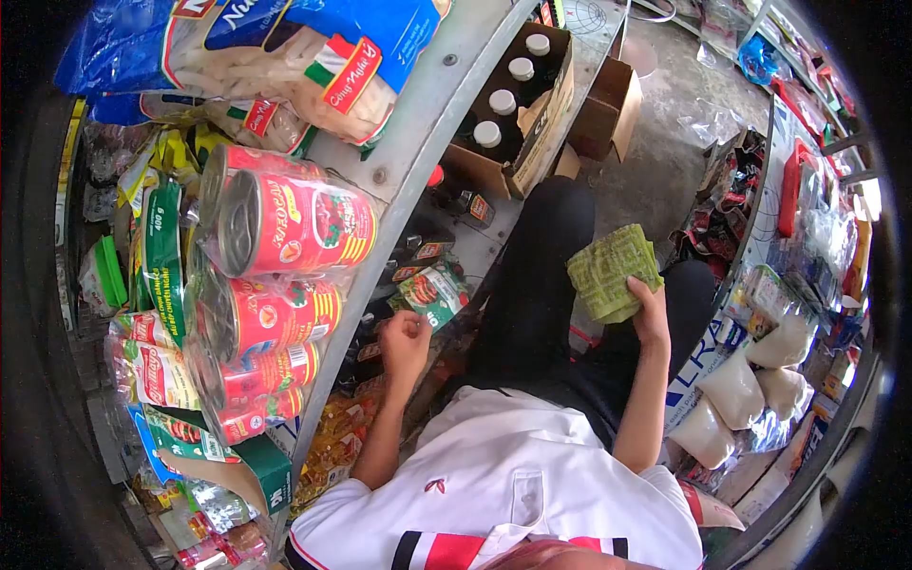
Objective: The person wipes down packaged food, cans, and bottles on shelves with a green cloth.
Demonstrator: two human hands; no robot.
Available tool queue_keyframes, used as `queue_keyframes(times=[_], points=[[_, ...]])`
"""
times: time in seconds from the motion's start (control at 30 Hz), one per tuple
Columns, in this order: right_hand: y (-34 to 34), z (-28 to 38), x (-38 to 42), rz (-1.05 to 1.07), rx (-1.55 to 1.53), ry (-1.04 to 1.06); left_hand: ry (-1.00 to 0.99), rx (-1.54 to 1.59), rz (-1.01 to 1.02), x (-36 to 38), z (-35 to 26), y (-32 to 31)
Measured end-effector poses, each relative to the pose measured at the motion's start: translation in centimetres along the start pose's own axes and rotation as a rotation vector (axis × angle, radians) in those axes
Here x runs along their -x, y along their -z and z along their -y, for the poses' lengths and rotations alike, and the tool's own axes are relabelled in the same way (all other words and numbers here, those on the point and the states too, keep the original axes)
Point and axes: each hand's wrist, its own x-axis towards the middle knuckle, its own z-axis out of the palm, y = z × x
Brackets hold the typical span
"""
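Note:
My right hand [648,302] grips a stack of flat green packets [613,273] above my dark trousers. To the left, my left hand [406,334] has its fingers curled together beside a green and white food packet [434,293]. The packet's lower edge is close to those fingers, and whether they pinch it is too small to tell. Dark bottles with orange labels [421,255] lie around and behind that packet on the lower shelf.
Shrink-wrapped red cans [302,224] and blue noodle bags [285,57] fill the metal shelf at the left. A carton [543,128] of white-capped bottles stands ahead. White-filled bags [731,389] lie at the right, near dark packets [727,204].

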Motion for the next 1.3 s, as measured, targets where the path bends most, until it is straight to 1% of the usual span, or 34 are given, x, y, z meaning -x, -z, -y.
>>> queue_keyframes(times=[0.07, 0.1, 0.17, 0.2, 0.23, 0.3, 0.33, 0.37, 0.43, 0.47, 0.5, 0.53, 0.57, 0.6, 0.67, 0.7, 0.73, 0.77, 0.8, 0.83, 0.87, 0.9, 0.93, 0.97, 1.0, 1.07, 1.1, 1.17, 1.2, 1.23, 1.3], points=[[-0.6, 0.2, 0.2, -0.007, -0.011, 0.005, -0.148, 0.098, -0.019, 0.6, -2.3, 0.3], [-1.0, 0.2, 0.2, -0.039, -0.015, 0.007, -0.150, 0.099, -0.018, 1.2, -4.2, 0.6], [-2.1, 0.2, 0.3, -0.075, -0.021, 0.016, -0.400, 0.073, -0.094, 2.1, -8.3, 1.1], [-2.9, 0.2, 0.4, -0.045, 0.029, -0.017, -0.497, 0.102, -0.087, 2.2, -9.5, 1.0], [-3.8, 0.1, 0.6, -0.017, 0.078, -0.050, -0.504, 0.107, -0.081, 2.4, -11.0, 1.0], [-6.4, -0.3, 1.6, 0.001, 0.101, 0.001, -0.599, 0.204, 0.011, 2.8, -14.5, 0.6], [-8.3, 0.7, 2.5, 0.024, -0.070, -0.120, -0.643, 0.253, 0.053, 3.0, -16.0, -0.2], [-8.8, 0.3, 2.9, 0.074, -0.196, -0.234, -0.687, 0.301, 0.095, 3.1, -17.3, -1.1], [-10.0, -0.3, 3.3, 0.091, -0.460, -0.292, -0.874, 0.362, 0.204, 2.6, -19.6, -3.5], [-10.3, 0.0, 3.4, 0.088, -0.455, -0.283, -0.934, 0.367, 0.214, 2.7, -20.3, -5.0], [-10.7, 0.6, 3.4, 0.094, -0.532, -0.278, -0.993, 0.370, 0.222, 2.8, -20.8, -6.3], [-10.7, 1.0, 3.5, 0.101, -0.610, -0.273, -0.997, 0.377, 0.220, 2.8, -21.1, -7.8], [-10.2, 0.5, 3.3, 0.097, -0.606, -0.267, -1.020, 0.332, 0.196, 2.8, -21.1, -9.3], [-9.5, -0.7, 2.8, 0.124, -0.676, -0.278, -1.043, 0.287, 0.173, 2.7, -21.2, -10.1], [-8.5, -2.4, 2.4, 0.174, -0.822, -0.299, -1.039, 0.296, 0.186, 2.4, -21.4, -10.9], [-8.2, -2.6, 2.4, 0.169, -0.821, -0.291, -1.031, 0.299, 0.189, 2.3, -21.6, -11.1], [-8.0, -2.9, 2.4, 0.096, -0.777, -0.313, -0.938, 0.324, 0.312, 2.5, -21.4, -10.6], [-8.1, -3.0, 2.4, 0.023, -0.732, -0.340, -0.939, 0.328, 0.314, 2.4, -21.4, -10.1], [-9.8, -1.2, 3.3, -0.079, -0.694, -0.303, -0.982, 0.372, 0.291, 2.3, -21.2, -9.5], [-9.6, -1.2, 3.1, -0.079, -0.692, -0.306, -1.024, 0.415, 0.267, 1.9, -20.9, -8.8], [-9.2, -1.3, 3.0, -0.001, -0.677, -0.260, -1.135, 0.332, 0.289, 1.0, -19.9, -8.1], [-8.6, -1.3, 2.9, 0.076, -0.662, -0.213, -1.132, 0.334, 0.292, 0.7, -20.4, -6.7], [-8.1, -1.0, 2.8, 0.115, -0.609, -0.204, -1.109, 0.132, 0.286, 0.6, -21.2, -5.3], [-8.1, -0.5, 2.8, 0.108, -0.609, -0.200, -1.082, -0.067, 0.278, 0.4, -21.7, -4.4], [-8.1, 0.2, 2.9, 0.081, -0.559, -0.232, -1.086, -0.061, 0.283, 0.1, -21.4, -4.4], [-8.3, 0.8, 2.9, 0.014, -0.463, -0.271, -1.062, -0.168, 0.420, -0.9, -20.1, -5.5], [-8.4, 0.9, 3.0, 0.012, -0.461, -0.265, -1.068, -0.164, 0.419, -1.5, -19.2, -6.6], [-9.2, 1.4, 3.3, 0.072, -0.330, -0.108, -1.071, -0.009, 0.451, -2.7, -17.9, -8.5], [-10.1, 2.4, 3.8, 0.066, -0.288, 0.005, -1.034, 0.054, 0.489, -3.1, -17.7, -8.8], [-9.9, 2.7, 3.8, 0.060, -0.286, 0.009, -1.039, 0.059, 0.494, -3.3, -17.6, -9.3], [-9.9, 3.8, 3.7, 0.064, -0.002, 0.071, -0.795, 0.442, 0.640, -4.0, -17.3, -10.5]])
